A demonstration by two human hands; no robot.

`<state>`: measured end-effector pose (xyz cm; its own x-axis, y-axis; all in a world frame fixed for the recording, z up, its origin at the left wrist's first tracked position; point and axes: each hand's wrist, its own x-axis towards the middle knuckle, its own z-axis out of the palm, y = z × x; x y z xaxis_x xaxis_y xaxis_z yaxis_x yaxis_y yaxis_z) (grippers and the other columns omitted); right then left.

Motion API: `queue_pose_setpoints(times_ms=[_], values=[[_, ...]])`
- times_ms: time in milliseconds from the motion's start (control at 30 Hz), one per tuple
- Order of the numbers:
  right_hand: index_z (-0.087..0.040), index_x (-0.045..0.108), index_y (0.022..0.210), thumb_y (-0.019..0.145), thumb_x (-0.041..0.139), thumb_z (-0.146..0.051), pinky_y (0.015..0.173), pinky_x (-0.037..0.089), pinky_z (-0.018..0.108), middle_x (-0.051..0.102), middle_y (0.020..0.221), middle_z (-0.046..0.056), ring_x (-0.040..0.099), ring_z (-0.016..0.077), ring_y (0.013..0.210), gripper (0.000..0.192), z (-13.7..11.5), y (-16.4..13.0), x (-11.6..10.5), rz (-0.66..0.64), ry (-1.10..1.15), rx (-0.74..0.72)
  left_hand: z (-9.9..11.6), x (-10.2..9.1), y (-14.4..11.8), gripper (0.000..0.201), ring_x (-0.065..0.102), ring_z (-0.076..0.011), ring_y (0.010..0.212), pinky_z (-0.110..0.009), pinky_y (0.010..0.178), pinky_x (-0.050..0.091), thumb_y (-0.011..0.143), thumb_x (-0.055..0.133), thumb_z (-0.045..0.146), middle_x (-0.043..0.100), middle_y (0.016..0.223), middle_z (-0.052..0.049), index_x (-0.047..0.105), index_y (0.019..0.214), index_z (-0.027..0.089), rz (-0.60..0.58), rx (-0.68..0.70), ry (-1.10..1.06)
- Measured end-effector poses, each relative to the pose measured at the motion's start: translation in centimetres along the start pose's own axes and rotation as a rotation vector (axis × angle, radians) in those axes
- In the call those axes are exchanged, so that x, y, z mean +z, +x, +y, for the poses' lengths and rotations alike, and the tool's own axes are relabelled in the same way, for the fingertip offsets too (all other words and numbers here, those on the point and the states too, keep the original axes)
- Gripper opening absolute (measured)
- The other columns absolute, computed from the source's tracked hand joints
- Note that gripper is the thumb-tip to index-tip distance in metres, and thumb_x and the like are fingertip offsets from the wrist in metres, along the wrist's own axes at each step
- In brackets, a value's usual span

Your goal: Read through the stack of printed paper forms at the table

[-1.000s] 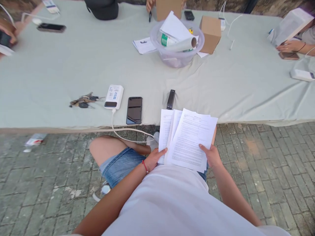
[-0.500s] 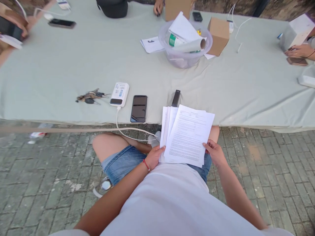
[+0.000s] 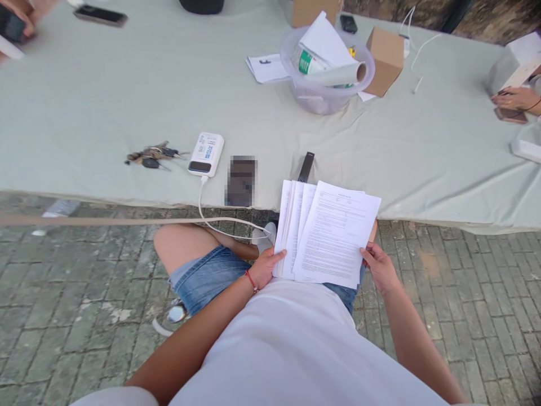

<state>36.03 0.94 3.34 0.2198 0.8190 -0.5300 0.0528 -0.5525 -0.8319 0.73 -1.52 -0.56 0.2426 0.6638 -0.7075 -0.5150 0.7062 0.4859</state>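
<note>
2 clamped on papers [image 3: 336, 239]: L hand [image 3: 265, 268], R hand [image 3: 382, 269] | blk device [image 3: 307, 164] part-hid behind | pwr bank [image 3: 208, 148] by keys [image 3: 151, 163]

Keys [image 3: 151, 155] left of power bank [image 3: 207, 151] on table [image 3: 139, 84]; tub [image 3: 323, 102] beyond papers [image 3: 338, 237], box [image 3: 384, 61] right of tub.

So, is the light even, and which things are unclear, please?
Head view: soft, even light, no hard shadows on the tablecloth; head view: the dark object beside the white power bank is pixelated into blocks; head view: print on the top sheet is too small to read, and the phone at upper left looks slightly blurred.
</note>
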Motion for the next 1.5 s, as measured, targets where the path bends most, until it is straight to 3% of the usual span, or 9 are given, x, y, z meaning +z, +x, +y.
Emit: queue_pose_setpoints(times_ms=[100, 233, 467, 567, 667, 900, 1033, 1300, 1500], values=[[-0.025, 0.076, 0.112, 0.067, 0.092, -0.057, 0.085, 0.061, 0.038, 0.082, 0.105, 0.004, 0.074, 0.0244, 0.092, 0.057, 0.2, -0.1, 2.1, -0.065, 0.041, 0.049, 0.1, 0.1, -0.2, 0.064, 0.075, -0.038, 0.109, -0.052, 0.105, 0.056, 0.061, 0.101, 0.04, 0.08, 0.113, -0.019, 0.079, 0.113, 0.01, -0.001, 0.007, -0.005], [-0.022, 0.08, 0.105, 0.065, 0.095, -0.053, 0.096, 0.063, 0.048, 0.083, 0.106, 0.008, 0.078, 0.0323, 0.101, 0.053, 0.9, 0.0, 3.1, -0.088, 0.071, 0.111, 0.2, 0.0, -0.4, 0.063, 0.075, -0.0377, 0.109, -0.051, 0.103, 0.057, 0.065, 0.099, 0.041, 0.079, 0.114, -0.019, 0.078, 0.115, 0.009, 0.018, -0.001, -0.032], [-0.02, 0.08, 0.102, 0.059, 0.098, -0.049, 0.093, 0.067, 0.048, 0.082, 0.111, 0.01, 0.078, 0.0351, 0.105, 0.056, 1.1, 0.6, -1.7, 0.148, 0.12, 0.134, 0.0, -0.2, 0.0, 0.056, 0.078, -0.029, 0.095, -0.039, 0.09, 0.062, 0.066, 0.099, 0.038, 0.081, 0.11, -0.017, 0.079, 0.11, 0.01, 0.078, -0.029, -0.058], [-0.019, 0.08, 0.103, 0.056, 0.099, -0.047, 0.094, 0.067, 0.05, 0.082, 0.113, 0.011, 0.078, 0.0372, 0.107, 0.058, 0.6, 0.2, -2.9, 0.173, 0.159, 0.127, 0.0, -0.1, 0.1, 0.056, 0.078, -0.0282, 0.093, -0.037, 0.087, 0.062, 0.065, 0.099, 0.037, 0.081, 0.108, -0.017, 0.079, 0.109, 0.009, 0.085, -0.029, -0.066], [-0.019, 0.08, 0.1, 0.056, 0.099, -0.047, 0.095, 0.067, 0.052, 0.082, 0.111, 0.012, 0.078, 0.0389, 0.108, 0.056, 0.0, -0.4, -2.3, 0.14, 0.175, 0.144, 0.1, 0.1, 0.0, 0.057, 0.077, -0.0303, 0.097, -0.038, 0.089, 0.061, 0.066, 0.099, 0.039, 0.081, 0.109, -0.017, 0.078, 0.11, 0.01, 0.089, -0.031, -0.064], [-0.02, 0.08, 0.1, 0.06, 0.097, -0.053, 0.093, 0.066, 0.051, 0.083, 0.106, 0.011, 0.079, 0.0364, 0.102, 0.054, -0.6, -1.5, 2.4, -0.059, 0.148, 0.166, 0.7, 0.7, -0.6, 0.066, 0.073, -0.0365, 0.115, -0.045, 0.104, 0.057, 0.07, 0.094, 0.056, 0.078, 0.118, -0.019, 0.077, 0.115, 0.011, -0.028, 0.012, -0.037], [-0.022, 0.079, 0.106, 0.066, 0.093, -0.054, 0.093, 0.065, 0.048, 0.083, 0.107, 0.009, 0.078, 0.0343, 0.104, 0.053, -0.5, -1.5, 3.9, -0.127, 0.111, 0.131, 0.4, 0.5, -0.5, 0.066, 0.074, -0.0361, 0.112, -0.046, 0.102, 0.056, 0.067, 0.097, 0.052, 0.079, 0.116, -0.018, 0.077, 0.114, 0.011, -0.014, 0.023, -0.001], [-0.024, 0.078, 0.098, 0.065, 0.091, -0.054, 0.081, 0.065, 0.044, 0.083, 0.096, 0.005, 0.079, 0.0303, 0.089, 0.046, 0.3, -0.5, 1.6, 0.055, 0.06, 0.064, 0.0, 0.1, -0.2, 0.062, 0.075, -0.0358, 0.107, -0.047, 0.102, 0.055, 0.065, 0.097, 0.05, 0.08, 0.112, -0.017, 0.079, 0.11, 0.011, -0.002, 0.032, 0.031], [-0.025, 0.079, 0.11, 0.067, 0.092, -0.053, 0.086, 0.067, 0.047, 0.083, 0.109, 0.005, 0.079, 0.0333, 0.098, 0.053, 0.1, -0.9, 0.6, 0.084, 0.131, 0.089, 0.3, 0.5, -0.3, 0.06, 0.073, -0.0381, 0.116, -0.049, 0.106, 0.054, 0.069, 0.096, 0.048, 0.077, 0.121, -0.019, 0.078, 0.113, 0.011, -0.019, 0.016, -0.016]])
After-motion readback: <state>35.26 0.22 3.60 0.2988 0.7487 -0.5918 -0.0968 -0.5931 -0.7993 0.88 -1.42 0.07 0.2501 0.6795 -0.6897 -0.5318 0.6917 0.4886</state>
